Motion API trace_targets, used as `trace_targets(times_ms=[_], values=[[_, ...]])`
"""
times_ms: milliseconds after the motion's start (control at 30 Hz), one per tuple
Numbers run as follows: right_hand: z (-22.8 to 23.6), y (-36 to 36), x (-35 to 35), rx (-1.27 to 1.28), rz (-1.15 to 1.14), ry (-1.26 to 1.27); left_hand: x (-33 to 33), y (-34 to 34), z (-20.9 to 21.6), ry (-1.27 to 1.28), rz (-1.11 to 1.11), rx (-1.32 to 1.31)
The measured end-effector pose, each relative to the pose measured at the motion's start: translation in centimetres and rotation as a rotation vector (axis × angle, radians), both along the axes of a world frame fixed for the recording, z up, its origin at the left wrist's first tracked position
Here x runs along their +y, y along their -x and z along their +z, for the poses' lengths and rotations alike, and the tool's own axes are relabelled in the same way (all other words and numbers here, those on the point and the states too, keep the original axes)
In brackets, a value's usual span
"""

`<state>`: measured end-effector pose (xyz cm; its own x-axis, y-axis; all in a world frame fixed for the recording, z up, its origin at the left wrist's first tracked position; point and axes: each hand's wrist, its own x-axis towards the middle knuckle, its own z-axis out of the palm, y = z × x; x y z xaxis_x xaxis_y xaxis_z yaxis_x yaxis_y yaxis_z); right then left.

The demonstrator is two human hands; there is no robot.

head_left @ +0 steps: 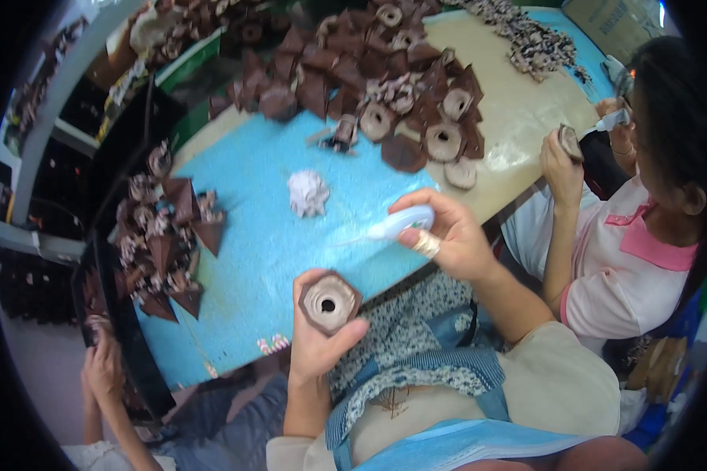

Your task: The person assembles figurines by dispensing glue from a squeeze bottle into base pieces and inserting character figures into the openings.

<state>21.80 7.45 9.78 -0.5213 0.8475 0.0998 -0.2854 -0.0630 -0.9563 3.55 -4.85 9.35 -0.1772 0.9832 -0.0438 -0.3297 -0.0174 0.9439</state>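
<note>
My left hand [320, 345] is closed round a brown faceted cone piece [331, 302]. Its pale, ringed hollow with a dark hole in the middle faces up. To the right and a little farther off, my right hand [452, 239] grips a small white squeeze bottle [408, 223] between thumb and fingers. The bottle lies nearly level, and its thin nozzle points left over the blue table cover [251, 259]. Pale tape is wrapped round my right thumb. Ahead of both hands sits a white ruffled piece [308, 194], touched by neither.
Brown cone pieces [314, 78] are heaped along the far side. Another pile [165, 243] stands at the left, beside a black tray edge [130, 330]. Small loose bits [530, 43] lie far right. A co-worker [628, 259] at right holds a similar piece and bottle; another person's hands [102, 365] show lower left.
</note>
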Motion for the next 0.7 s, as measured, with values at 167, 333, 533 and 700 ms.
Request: trace_targets(times_ms=[167,333,533,700], values=[[2.5,-1.0,-0.9,-0.176,-0.075,-0.253,0.9,0.5,0.1,0.019,-0.102,0.042],[4.0,0.4,-1.3,-0.346,-0.05,-0.685,0.6,0.9,-1.1,0.012,-0.13,0.018],[4.5,0.9,-2.6,-0.452,-0.004,-0.845,-0.2,0.6,-0.7,0.06,-0.111,0.045],[4.7,1.0,-3.1,-0.484,-0.007,-0.888,0.0,0.2,-0.6,0.062,-0.123,0.049]])
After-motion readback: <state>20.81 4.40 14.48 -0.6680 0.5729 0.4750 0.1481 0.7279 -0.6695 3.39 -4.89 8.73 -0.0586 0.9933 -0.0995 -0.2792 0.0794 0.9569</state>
